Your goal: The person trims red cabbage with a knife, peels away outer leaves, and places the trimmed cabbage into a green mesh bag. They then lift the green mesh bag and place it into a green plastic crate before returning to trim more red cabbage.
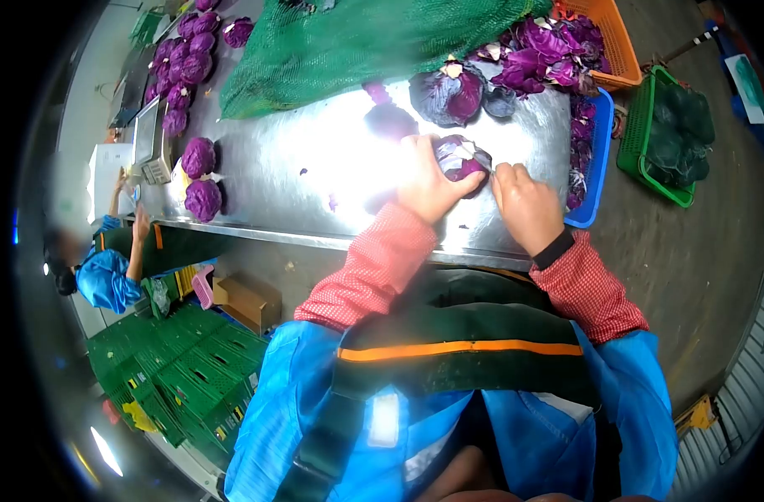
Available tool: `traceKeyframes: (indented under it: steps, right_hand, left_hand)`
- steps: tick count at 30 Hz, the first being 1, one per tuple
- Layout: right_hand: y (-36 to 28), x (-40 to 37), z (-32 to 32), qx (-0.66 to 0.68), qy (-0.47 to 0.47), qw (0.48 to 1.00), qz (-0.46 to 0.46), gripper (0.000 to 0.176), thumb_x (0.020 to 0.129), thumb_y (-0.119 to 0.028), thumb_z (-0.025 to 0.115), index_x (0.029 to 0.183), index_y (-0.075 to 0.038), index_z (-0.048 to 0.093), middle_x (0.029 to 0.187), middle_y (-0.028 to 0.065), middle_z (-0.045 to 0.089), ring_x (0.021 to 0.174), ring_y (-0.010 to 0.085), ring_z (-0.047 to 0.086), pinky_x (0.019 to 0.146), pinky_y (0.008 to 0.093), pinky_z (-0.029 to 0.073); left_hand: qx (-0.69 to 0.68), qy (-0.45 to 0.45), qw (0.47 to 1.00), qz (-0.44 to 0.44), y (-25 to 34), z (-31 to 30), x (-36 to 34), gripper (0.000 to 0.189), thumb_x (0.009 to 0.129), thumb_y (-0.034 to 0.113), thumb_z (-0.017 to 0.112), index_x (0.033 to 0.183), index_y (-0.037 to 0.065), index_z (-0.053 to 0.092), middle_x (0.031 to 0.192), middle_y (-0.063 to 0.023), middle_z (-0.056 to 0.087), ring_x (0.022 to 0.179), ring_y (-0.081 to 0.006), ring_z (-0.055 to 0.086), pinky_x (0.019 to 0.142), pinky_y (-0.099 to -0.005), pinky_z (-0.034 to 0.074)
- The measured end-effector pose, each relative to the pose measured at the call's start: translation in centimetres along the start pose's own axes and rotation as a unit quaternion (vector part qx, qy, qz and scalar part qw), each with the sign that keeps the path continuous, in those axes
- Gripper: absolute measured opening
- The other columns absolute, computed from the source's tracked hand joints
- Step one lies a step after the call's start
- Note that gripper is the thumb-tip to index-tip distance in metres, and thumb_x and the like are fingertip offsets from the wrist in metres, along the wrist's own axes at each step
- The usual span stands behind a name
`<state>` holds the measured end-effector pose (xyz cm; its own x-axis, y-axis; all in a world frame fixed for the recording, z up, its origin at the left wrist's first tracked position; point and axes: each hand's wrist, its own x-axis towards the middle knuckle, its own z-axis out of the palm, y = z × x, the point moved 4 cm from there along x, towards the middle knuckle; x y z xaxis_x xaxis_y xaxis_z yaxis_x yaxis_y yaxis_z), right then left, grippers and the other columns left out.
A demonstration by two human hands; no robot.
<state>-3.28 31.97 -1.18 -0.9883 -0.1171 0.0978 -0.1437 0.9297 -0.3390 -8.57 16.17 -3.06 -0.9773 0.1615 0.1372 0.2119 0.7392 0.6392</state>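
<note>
Near the front edge of the metal table, my left hand [432,180] is wrapped round the left side of a purple cabbage [460,156], thumb across its front. My right hand [524,201] is closed at the cabbage's right side; a small tool seems to show at its fingertips, but most of it is hidden in the fist. Just beyond lies a larger cabbage [449,96] with loose dark outer leaves. A green mesh net [340,58] covers the table's far part.
Trimmed leaves fill an orange crate [620,50] and a blue crate [601,159] at the table's right end. A green crate [649,180] stands on the floor. More cabbages [181,67] line the left, where a co-worker [110,272] stands near a scale [152,142].
</note>
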Motion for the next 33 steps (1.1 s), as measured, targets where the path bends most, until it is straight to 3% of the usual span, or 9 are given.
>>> traceKeyframes:
  steps: [3,9,12,20,24,25,28,30,33]
  right_hand:
    - [0.6,-0.7,1.6,-0.036,0.03,0.999,-0.014,0.019,0.094,-0.02,0.054,0.079,-0.008,0.051,0.065,0.0091,0.058,0.049,0.0237,0.062,0.043,0.0321,0.051]
    - [4.4,1.5,4.5,-0.052,0.016,0.998,0.039,0.018,0.096,-0.017,0.048,0.083,-0.006,0.054,0.067,0.0139,0.062,0.054,0.029,0.065,0.046,0.0368,0.053]
    - [8.4,4.2,5.0,0.076,-0.064,0.984,0.145,0.027,0.097,-0.026,0.048,0.1,0.0,0.056,0.084,0.0265,0.066,0.074,0.0439,0.064,0.065,0.0526,0.05]
    - [3.6,5.7,4.8,0.129,0.012,0.988,0.083,0.028,0.09,-0.03,0.06,0.102,-0.006,0.056,0.079,0.0191,0.067,0.072,0.0392,0.065,0.063,0.0484,0.051]
    - [6.1,5.2,6.4,0.196,0.034,0.97,0.137,0.025,0.087,-0.023,0.064,0.095,-0.002,0.054,0.071,0.0212,0.063,0.065,0.0407,0.063,0.055,0.0474,0.046]
    - [5.5,4.7,5.8,0.24,0.029,0.96,0.144,0.023,0.087,-0.021,0.065,0.096,-0.002,0.054,0.067,0.0209,0.061,0.062,0.0384,0.063,0.053,0.0446,0.045]
    - [1.8,3.2,2.9,0.272,-0.014,0.956,0.111,0.02,0.087,-0.017,0.065,0.092,-0.002,0.052,0.065,0.0191,0.06,0.06,0.0354,0.064,0.051,0.0406,0.045]
    - [-0.7,1.9,2.4,0.294,0.061,0.954,0.019,0.018,0.086,-0.015,0.065,0.092,-0.004,0.052,0.063,0.0187,0.059,0.058,0.0349,0.063,0.049,0.0396,0.044]
    - [0.8,1.2,2.5,0.306,0.044,0.945,0.108,0.016,0.087,-0.013,0.064,0.093,-0.003,0.053,0.065,0.019,0.06,0.06,0.037,0.063,0.049,0.0417,0.044]
  left_hand:
    - [0.018,-0.007,1.0,-0.004,0.4,0.3,0.4,0.07,0.058,0.038,0.083,0.112,0.004,0.054,0.106,-0.0181,0.047,0.102,-0.0354,0.048,0.089,-0.0451,0.043]
    - [0.036,-0.02,0.999,0.005,1.7,1.2,0.9,0.069,0.058,0.038,0.083,0.112,0.005,0.055,0.105,-0.0192,0.047,0.102,-0.0374,0.047,0.087,-0.0458,0.044]
    - [0.025,-0.03,0.999,0.012,1.6,1.1,0.1,0.072,0.057,0.035,0.084,0.115,0.006,0.053,0.108,-0.0193,0.045,0.103,-0.0379,0.045,0.089,-0.0469,0.043]
    - [-0.11,-0.063,0.991,0.048,-1.9,-0.3,-0.1,0.075,0.058,0.027,0.083,0.122,0.005,0.05,0.114,-0.018,0.044,0.114,-0.0348,0.044,0.099,-0.0435,0.04]
    - [-0.161,-0.122,0.979,0.0,-6.8,-1.6,-1.8,0.088,0.06,0.022,0.081,0.137,0.007,0.041,0.125,-0.018,0.042,0.115,-0.0301,0.047,0.101,-0.0417,0.041]
    - [-0.248,-0.164,0.947,-0.125,-5.2,-3.2,-2.3,0.089,0.065,0.021,0.081,0.141,0.006,0.036,0.127,-0.0175,0.042,0.112,-0.0279,0.051,0.097,-0.0419,0.045]
    - [-0.255,-0.087,0.939,-0.213,-4.2,-4.1,-4.0,0.084,0.072,0.021,0.078,0.141,0.004,0.035,0.126,-0.0167,0.044,0.11,-0.0263,0.052,0.094,-0.0408,0.046]
    - [-0.207,-0.046,0.953,-0.216,-3.5,-3.3,-4.7,0.079,0.077,0.023,0.077,0.141,0.002,0.036,0.126,-0.0166,0.046,0.11,-0.025,0.053,0.093,-0.0383,0.047]
    - [-0.214,-0.035,0.947,-0.237,-4.6,-2.5,-4.3,0.072,0.082,0.024,0.074,0.14,0.0,0.038,0.125,-0.0167,0.051,0.108,-0.0231,0.055,0.092,-0.0354,0.047]
